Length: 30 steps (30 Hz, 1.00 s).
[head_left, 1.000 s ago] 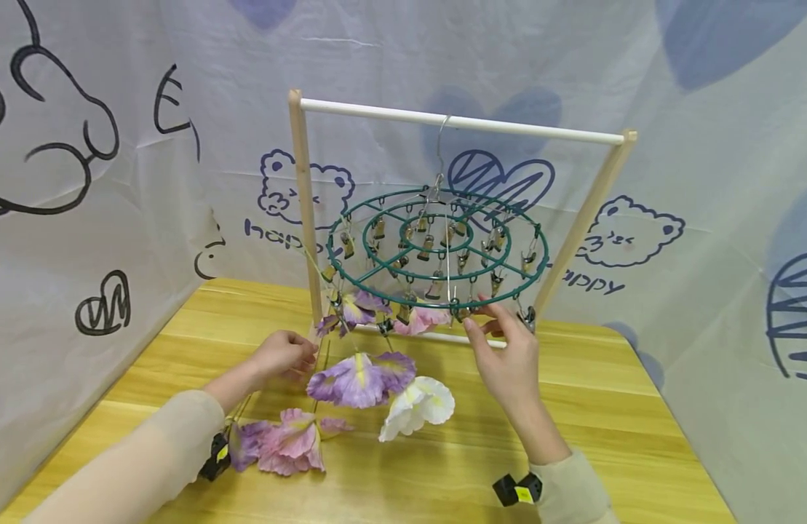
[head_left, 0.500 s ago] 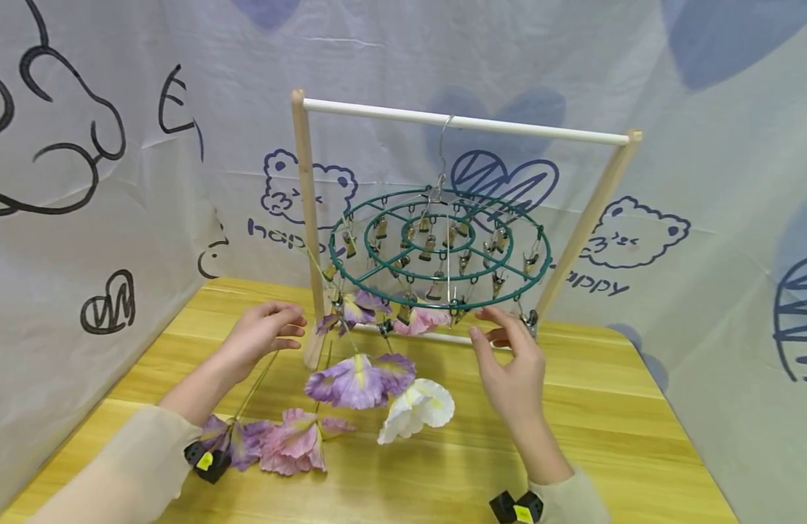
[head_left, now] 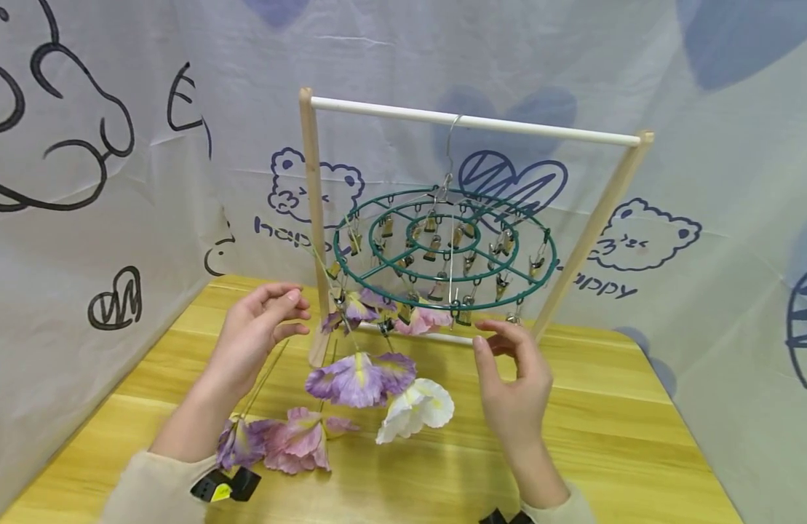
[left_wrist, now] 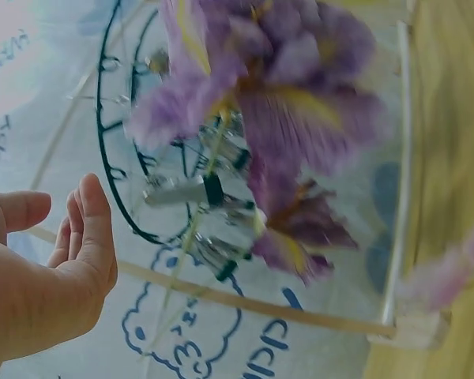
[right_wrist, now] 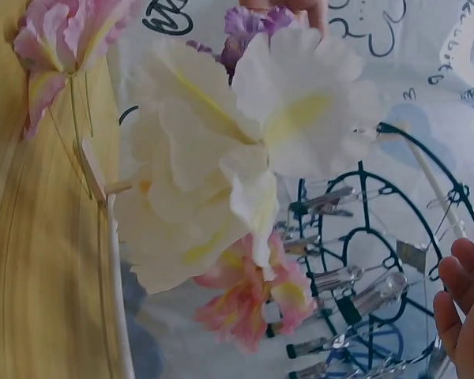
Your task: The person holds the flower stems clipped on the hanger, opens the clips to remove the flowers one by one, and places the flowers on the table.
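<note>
My left hand (head_left: pixel 255 335) is raised left of the round green clip hanger (head_left: pixel 370 275), fingers loosely bent and holding nothing. To the right, below the hanger's front rim, my right hand (head_left: pixel 517 389) is also without a hold, thumb and fingers apart. Several metal clips (head_left: pixel 464 313) dangle from the rings. Under the hanger are a light purple artificial flower (head_left: pixel 357 380), a white flower (head_left: pixel 416 409), a darker purple flower (head_left: pixel 356 309) and a pink flower (head_left: pixel 423 320). In the right wrist view, the white flower (right_wrist: pixel 189 150) covers part of the hanger.
The hanger hooks onto the white top bar (head_left: pixel 495 125) of a wooden stand (head_left: pixel 314 211). Lying on the wooden table (head_left: pixel 606 429) at front left are another pink flower (head_left: pixel 298 440) and a purple flower (head_left: pixel 241 440), with long stems. A printed cloth (head_left: pixel 403 65) stands behind.
My left hand has risen from low beside the stand's left post, up and leftward. My right hand has let go of a clip at the front rim and drawn slightly down.
</note>
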Tool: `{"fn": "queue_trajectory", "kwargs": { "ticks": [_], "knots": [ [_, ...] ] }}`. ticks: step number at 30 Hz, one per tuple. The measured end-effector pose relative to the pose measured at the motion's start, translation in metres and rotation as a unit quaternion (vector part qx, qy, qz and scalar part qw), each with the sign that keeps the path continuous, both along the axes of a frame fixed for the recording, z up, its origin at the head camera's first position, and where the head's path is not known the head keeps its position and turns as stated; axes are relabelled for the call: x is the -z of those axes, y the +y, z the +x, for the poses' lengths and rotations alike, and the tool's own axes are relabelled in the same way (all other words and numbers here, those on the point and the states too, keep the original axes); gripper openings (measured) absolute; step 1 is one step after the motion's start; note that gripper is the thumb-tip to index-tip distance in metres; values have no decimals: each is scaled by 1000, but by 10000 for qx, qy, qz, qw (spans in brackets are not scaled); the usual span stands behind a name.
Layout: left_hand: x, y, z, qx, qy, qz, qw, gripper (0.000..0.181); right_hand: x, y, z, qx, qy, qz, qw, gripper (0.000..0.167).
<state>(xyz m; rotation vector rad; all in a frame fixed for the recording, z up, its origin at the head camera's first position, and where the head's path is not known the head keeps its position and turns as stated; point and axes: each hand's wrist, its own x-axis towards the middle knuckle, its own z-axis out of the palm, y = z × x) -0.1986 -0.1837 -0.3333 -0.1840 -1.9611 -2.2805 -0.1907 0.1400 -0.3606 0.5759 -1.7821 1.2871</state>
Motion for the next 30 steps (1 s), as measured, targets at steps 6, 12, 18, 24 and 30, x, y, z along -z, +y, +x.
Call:
{"fn": "queue_trajectory", "kwargs": {
  "ticks": [6, 12, 18, 24, 30],
  "knots": [
    [-1, 20, 12, -102, 460, 145, 9988, 26, -2, -12, 2, -275, 587, 315, 9974, 30],
    [5, 44, 12, -88, 659, 58, 9978, 30, -5, -24, 2, -522, 573, 704, 9945, 25],
    [16, 59, 1, -198, 660, 89, 9976, 29, -3, -33, -2, -703, 100, 1249, 9896, 24],
    [24, 68, -9, -323, 654, -291, 9969, 28, -5, -41, -6, -597, -522, 1731, 9817, 28],
    [26, 73, -16, -84, 472, -523, 9975, 32, -12, -48, -9, -383, -1145, 2189, 9683, 40]
  ]
}}
